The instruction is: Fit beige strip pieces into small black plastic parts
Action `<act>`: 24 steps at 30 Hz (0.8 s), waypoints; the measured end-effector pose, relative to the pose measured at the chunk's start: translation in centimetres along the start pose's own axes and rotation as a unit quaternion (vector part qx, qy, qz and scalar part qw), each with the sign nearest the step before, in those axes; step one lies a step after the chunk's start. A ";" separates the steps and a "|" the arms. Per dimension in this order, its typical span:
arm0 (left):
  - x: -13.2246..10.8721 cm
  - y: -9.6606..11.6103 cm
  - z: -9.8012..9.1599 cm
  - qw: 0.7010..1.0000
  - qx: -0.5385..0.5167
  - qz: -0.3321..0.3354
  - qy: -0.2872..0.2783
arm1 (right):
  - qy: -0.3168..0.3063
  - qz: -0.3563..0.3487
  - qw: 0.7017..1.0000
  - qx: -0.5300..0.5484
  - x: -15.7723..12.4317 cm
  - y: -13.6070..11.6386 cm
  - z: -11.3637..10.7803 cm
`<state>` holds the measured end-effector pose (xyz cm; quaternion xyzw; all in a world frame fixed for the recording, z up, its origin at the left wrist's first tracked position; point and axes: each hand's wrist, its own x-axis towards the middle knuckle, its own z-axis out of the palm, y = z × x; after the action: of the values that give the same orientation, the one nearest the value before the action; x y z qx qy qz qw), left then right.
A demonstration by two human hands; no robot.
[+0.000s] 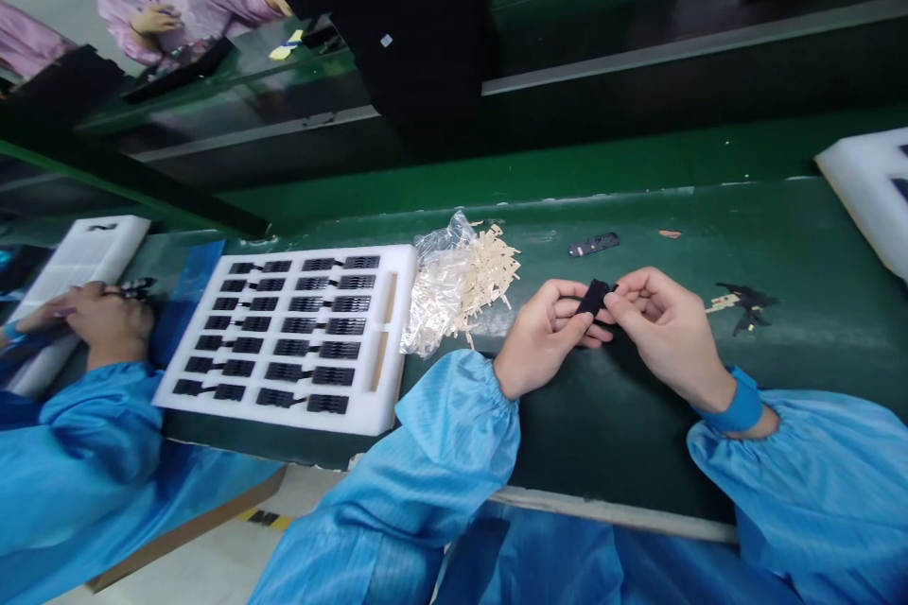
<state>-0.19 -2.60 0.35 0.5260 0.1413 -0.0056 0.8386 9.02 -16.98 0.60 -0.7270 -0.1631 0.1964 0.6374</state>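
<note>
A small black flat part (594,296) is pinched between my left hand (546,331) and my right hand (656,326), held just above the dark green belt (624,397). Both hands have their fingers curled round the part's two ends. To my left lies a white foam tray (369,411) with rows of several similar black parts (298,326). Between the tray and my left hand sits a pile of small beige strips (489,269) spilling from a clear plastic bag (436,288).
One black part (593,245) lies on the belt beyond my hands, and black and beige scraps (742,302) lie to the right. Another foam tray (869,194) sits at far right. A co-worker's hands (96,317) in blue sleeves work at the left over a third tray (85,250).
</note>
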 end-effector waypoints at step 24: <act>0.0 1.2 -1.6 0.978 -0.144 -0.122 -0.092 | -0.122 -0.016 0.990 0.075 -0.1 -0.6 -0.9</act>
<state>-0.37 -0.68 0.77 0.3761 0.1262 -0.1357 0.9079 9.36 -17.70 1.31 -0.6454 -0.2361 0.2852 0.6681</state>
